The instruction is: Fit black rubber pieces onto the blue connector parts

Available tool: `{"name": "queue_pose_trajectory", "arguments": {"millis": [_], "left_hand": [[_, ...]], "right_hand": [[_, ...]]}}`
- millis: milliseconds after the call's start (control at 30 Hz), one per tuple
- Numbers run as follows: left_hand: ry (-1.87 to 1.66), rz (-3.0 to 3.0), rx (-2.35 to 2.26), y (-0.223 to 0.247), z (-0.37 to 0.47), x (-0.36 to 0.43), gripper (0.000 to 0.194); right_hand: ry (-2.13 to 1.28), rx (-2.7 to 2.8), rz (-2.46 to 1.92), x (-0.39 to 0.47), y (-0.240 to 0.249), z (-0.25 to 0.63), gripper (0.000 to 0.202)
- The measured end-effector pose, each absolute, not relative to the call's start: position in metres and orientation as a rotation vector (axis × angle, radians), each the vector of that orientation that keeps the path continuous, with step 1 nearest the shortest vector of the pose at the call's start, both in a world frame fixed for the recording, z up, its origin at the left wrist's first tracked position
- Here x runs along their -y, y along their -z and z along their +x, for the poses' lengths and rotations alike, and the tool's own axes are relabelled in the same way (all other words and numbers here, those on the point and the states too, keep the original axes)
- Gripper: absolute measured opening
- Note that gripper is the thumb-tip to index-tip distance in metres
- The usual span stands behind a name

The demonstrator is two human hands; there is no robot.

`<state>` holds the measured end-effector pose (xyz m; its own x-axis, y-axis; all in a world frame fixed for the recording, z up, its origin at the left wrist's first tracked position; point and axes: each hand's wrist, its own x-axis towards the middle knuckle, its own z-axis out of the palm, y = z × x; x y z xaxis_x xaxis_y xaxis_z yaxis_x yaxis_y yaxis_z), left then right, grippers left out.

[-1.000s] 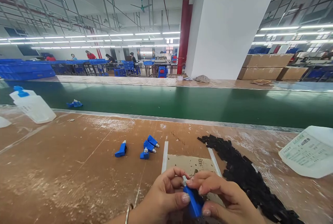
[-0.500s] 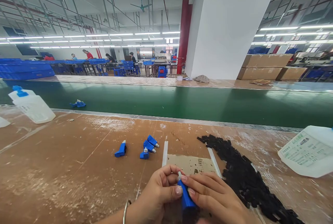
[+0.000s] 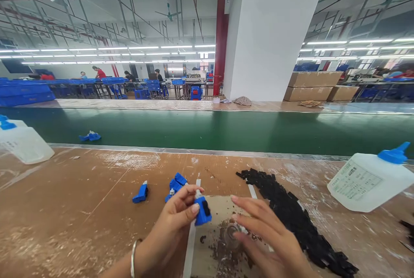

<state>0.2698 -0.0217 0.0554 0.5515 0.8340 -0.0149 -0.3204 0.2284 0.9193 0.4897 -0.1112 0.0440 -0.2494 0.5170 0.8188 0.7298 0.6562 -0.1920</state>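
Pinched in the fingers of my left hand [image 3: 177, 214] is a blue part [image 3: 203, 211] with a white tip and a black patch on its side. My right hand [image 3: 270, 230] is apart from it, fingers spread, over a stained tan board [image 3: 207, 252] with a small round clear object [image 3: 232, 234] on it. Left of my left hand lies a blue part [image 3: 141, 192], and more blue parts [image 3: 178, 180] sit just behind that hand. A long pile of black pieces [image 3: 287, 204] stretches beyond and to the right of my right hand.
White bottles with blue caps stand at left [image 3: 26, 142] and right [image 3: 368, 181]. Behind the brown table [image 3: 80, 209] runs a green belt [image 3: 161, 129] carrying a small blue item [image 3: 90, 136]. Blue crates [image 3: 26, 92], cartons [image 3: 312, 86] and several people are farther back.
My right hand has let go of the blue part and moved right, its fingers opening. My left hand has shifted left and up with the part, whose black patch now shows. The view has shifted right.
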Motion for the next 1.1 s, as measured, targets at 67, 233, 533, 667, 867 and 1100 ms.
{"name": "queue_pose_trajectory", "arguments": {"millis": [67,233,533,667,867,1100], "left_hand": [[-1.025,1.220,-0.715,-0.065,0.260,0.007,0.045],[-1.354,1.398,-1.075,-0.081,0.239,-0.034,0.049],[-1.360,1.557,-1.309,-0.062,0.222,-0.071,0.052],[-1.258,1.732,-1.482,-0.057,0.213,-0.081,0.049],[-0.902,2.148,-1.800,-0.055,0.195,-0.088,0.026],[-0.763,2.406,-1.870,-0.044,0.200,-0.085,0.031]], "right_hand": [[0.267,1.748,-1.066,0.110,-0.047,0.499,0.015],[0.257,1.576,-1.222,0.103,-0.051,0.518,0.012],[0.171,1.636,-1.258,0.101,-0.048,0.516,0.021],[0.108,1.624,-1.381,0.099,-0.044,0.520,0.033],[0.210,1.457,-1.435,0.096,-0.039,0.530,0.023],[0.217,1.454,-1.479,0.092,-0.033,0.539,0.026]]}}
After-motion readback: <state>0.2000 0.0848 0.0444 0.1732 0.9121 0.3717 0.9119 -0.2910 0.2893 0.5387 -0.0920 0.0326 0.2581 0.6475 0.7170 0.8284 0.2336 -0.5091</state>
